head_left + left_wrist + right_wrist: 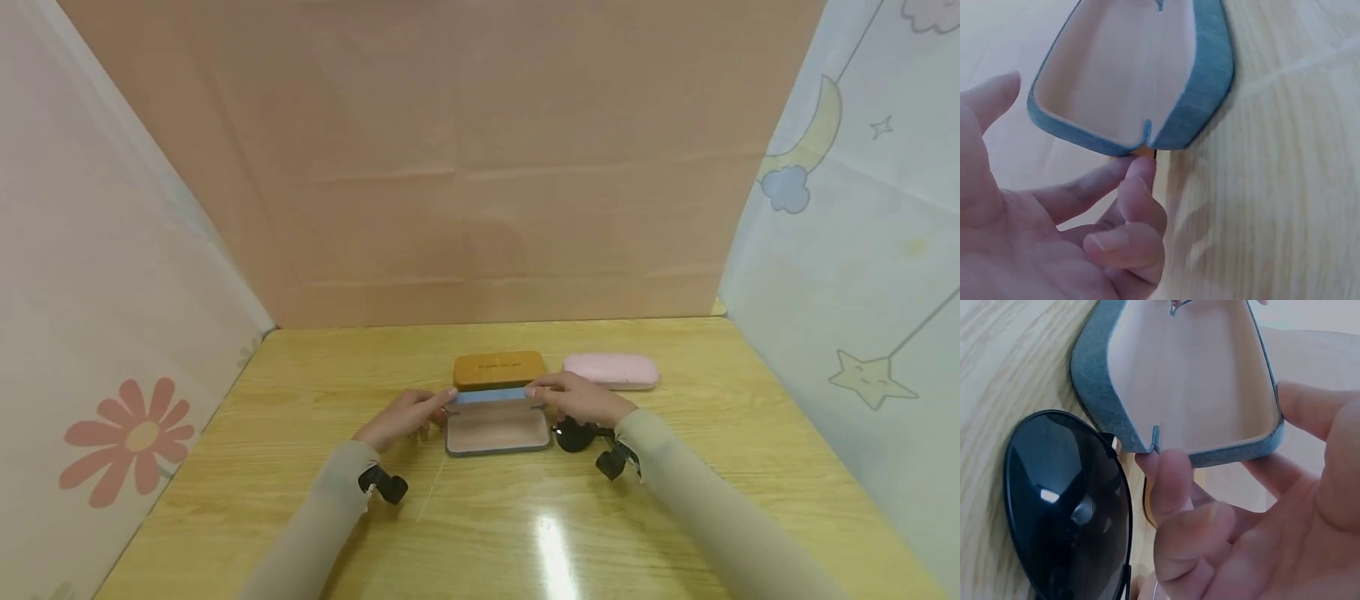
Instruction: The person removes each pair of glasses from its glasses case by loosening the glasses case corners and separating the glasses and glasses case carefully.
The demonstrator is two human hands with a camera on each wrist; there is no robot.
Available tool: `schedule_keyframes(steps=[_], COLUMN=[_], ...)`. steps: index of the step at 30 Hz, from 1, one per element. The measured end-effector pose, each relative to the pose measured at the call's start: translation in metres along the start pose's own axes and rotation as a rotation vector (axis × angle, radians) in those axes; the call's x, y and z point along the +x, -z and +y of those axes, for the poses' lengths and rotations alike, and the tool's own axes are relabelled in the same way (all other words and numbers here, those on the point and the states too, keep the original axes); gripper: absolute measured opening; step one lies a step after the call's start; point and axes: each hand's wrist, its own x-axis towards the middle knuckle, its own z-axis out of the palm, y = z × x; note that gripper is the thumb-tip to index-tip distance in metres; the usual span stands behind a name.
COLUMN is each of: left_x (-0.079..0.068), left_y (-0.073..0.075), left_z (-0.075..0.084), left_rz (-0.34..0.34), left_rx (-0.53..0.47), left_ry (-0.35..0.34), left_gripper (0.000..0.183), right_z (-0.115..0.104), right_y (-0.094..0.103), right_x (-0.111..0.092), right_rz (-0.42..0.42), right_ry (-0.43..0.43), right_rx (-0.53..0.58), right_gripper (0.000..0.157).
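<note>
An open blue-grey glasses case [498, 433] with a pale lining stands on the table between the hands, its lid raised at the back. The left hand [408, 414] holds the lid's left end, thumb by the upper edge and index finger behind it. At the other end, the right hand [583, 400] grips the lid, its thumb [1310, 409] on the rim and a finger behind. Dark-lensed sunglasses [1069, 506] lie on the table just right of the case, partly under the right hand in the head view. Nothing is seen inside the case.
Behind the open case lies a shut orange-brown glasses case [499, 369]. A shut pink glasses case [611, 370] is to its right, behind the right hand. The wooden table [300, 500] is bounded by a brown back panel [450, 167] and patterned side walls.
</note>
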Motion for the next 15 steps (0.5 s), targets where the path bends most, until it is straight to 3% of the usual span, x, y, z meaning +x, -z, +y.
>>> schedule_keyframes(steps=[5, 15], left_x=[0.0029, 0.0002], left_y=[-0.0018, 0.0016], left_z=[-0.0028, 0.0027], left_rz=[-0.013, -0.075], left_rx=[0.006, 0.023], left_ry=[0.028, 0.018], left_gripper=[0.066, 0.058], right_z=[-0.0011, -0.0043], right_y=[0.0017, 0.0044], right_x=[-0.0015, -0.0041], right_rz=[0.008, -0.012], right_ry=[0.013, 0.012], right_rx=[-0.004, 0.036], right_gripper=[0.056, 0.051])
